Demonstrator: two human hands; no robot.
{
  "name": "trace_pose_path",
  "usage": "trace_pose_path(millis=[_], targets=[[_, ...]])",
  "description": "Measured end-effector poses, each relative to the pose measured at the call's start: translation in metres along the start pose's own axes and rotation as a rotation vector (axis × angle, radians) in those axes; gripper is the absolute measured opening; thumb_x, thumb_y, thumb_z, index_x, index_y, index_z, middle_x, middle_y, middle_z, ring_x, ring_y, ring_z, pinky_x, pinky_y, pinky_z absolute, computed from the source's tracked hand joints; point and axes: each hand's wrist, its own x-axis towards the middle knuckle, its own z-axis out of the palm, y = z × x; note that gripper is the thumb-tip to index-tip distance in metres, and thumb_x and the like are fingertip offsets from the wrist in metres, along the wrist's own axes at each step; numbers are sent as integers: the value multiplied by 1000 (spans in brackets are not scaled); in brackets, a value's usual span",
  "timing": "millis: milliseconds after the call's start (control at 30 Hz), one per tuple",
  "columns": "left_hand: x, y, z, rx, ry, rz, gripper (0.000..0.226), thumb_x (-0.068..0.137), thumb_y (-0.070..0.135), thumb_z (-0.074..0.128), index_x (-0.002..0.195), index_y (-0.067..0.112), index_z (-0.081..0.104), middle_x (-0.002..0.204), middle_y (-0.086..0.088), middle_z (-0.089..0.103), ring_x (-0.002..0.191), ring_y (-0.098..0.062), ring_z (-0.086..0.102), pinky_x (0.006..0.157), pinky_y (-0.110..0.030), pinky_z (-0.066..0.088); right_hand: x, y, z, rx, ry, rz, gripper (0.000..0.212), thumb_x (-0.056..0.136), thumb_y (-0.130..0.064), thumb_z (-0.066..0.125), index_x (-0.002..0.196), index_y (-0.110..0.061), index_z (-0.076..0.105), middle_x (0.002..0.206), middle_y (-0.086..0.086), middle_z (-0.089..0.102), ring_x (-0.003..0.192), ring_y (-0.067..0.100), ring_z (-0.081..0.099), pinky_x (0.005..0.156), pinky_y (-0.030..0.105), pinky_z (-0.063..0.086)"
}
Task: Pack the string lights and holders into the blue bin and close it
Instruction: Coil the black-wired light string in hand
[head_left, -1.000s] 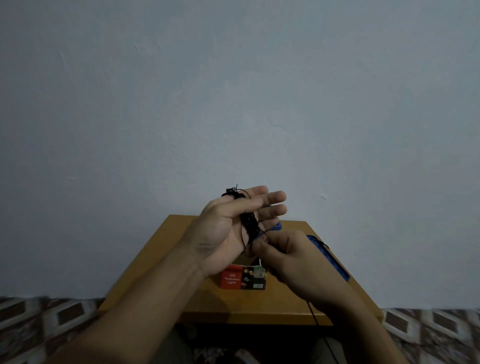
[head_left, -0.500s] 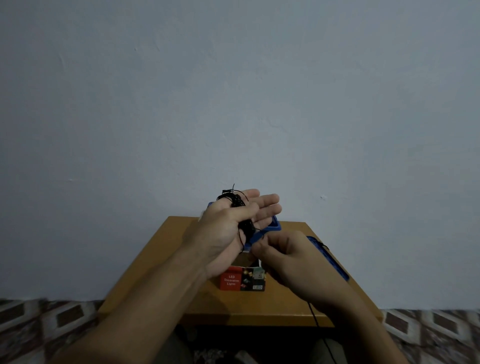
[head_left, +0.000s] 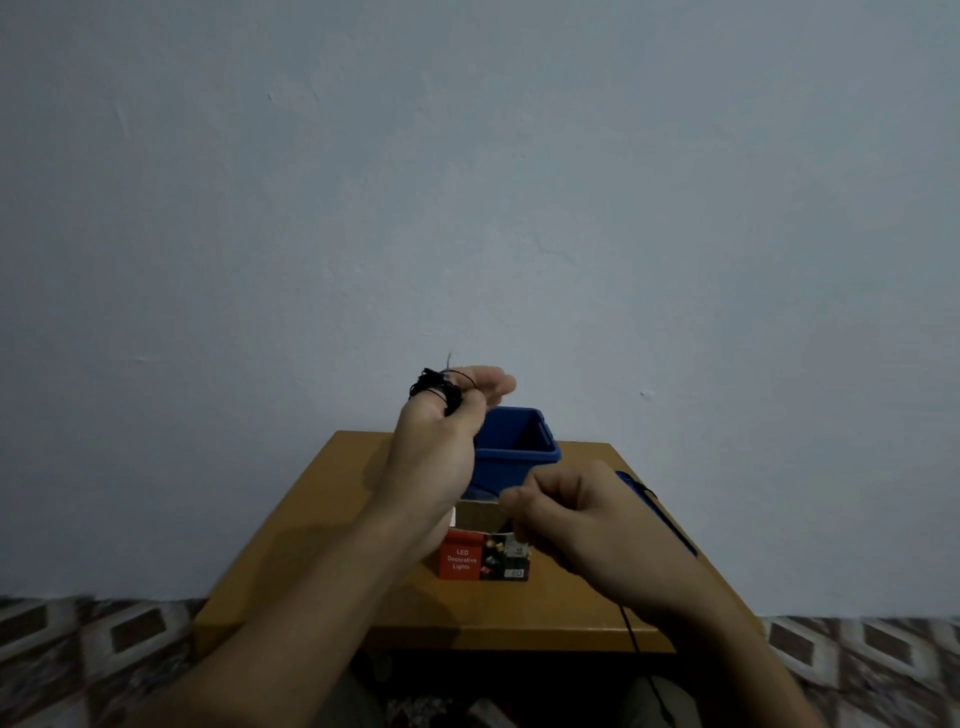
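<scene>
Left hand (head_left: 441, 452) grips the coiled string lights (head_left: 435, 391) at its fingertips, with the blue bin (head_left: 519, 453) just to its right. Right hand (head_left: 576, 519) pinches the trailing strand; a snag there could unravel the coil.

Wooden tabletop (head_left: 322, 587) before me: blue bin (head_left: 519, 457) at back centre, open lights box (head_left: 485, 558) just before it, blue lid (head_left: 662, 512) along right edge.

- The right hand (head_left: 571, 514) has dropped away from the left hand (head_left: 436, 452), down over the box (head_left: 485, 558).
- The left fingers have curled round the string lights (head_left: 436, 389).
- The blue bin (head_left: 519, 452) now shows between the hands.
</scene>
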Motion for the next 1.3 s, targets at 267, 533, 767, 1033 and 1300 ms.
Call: trace_pose_path(millis=[267,533,767,1033,1300], targets=[[-14,4,-1,365,-212,-143,25,107,26,43,101,19,67,95,-11,72,92,-23,70,86,-40,60,-3,-13,-8,154,52,-49,36,98,-23,57,69,-3,52,45,-10,39,38,1,32,43,13,28],[-7,21,3,467,-434,-380,36,101,23,47,69,8,52,53,-5,51,52,-14,46,49,-24,41,-3,-10,-12,230,123,-86,22,94,-4,56,80,13,59,46,-10,45,38,0,36,42,11,29],[-12,5,-14,245,-536,-330,93,88,80,25,79,-4,65,58,-10,51,47,-18,42,43,-23,35,-5,-18,-14,243,140,-191,22,97,-5,55,76,0,61,48,-9,53,40,-1,44,44,8,34],[-10,6,-12,236,-636,-381,80,89,80,24,56,11,50,43,3,29,42,-15,17,51,-33,13,2,-11,-12,139,255,-226,21,100,-12,55,85,0,65,49,-14,53,42,-1,47,45,8,35],[-9,10,-16,87,-810,-412,68,96,70,25,55,15,25,42,2,22,38,-14,13,41,-27,17,4,-2,-9,126,238,-201,22,101,-15,54,91,-1,67,53,-16,55,45,-2,49,46,8,36]])
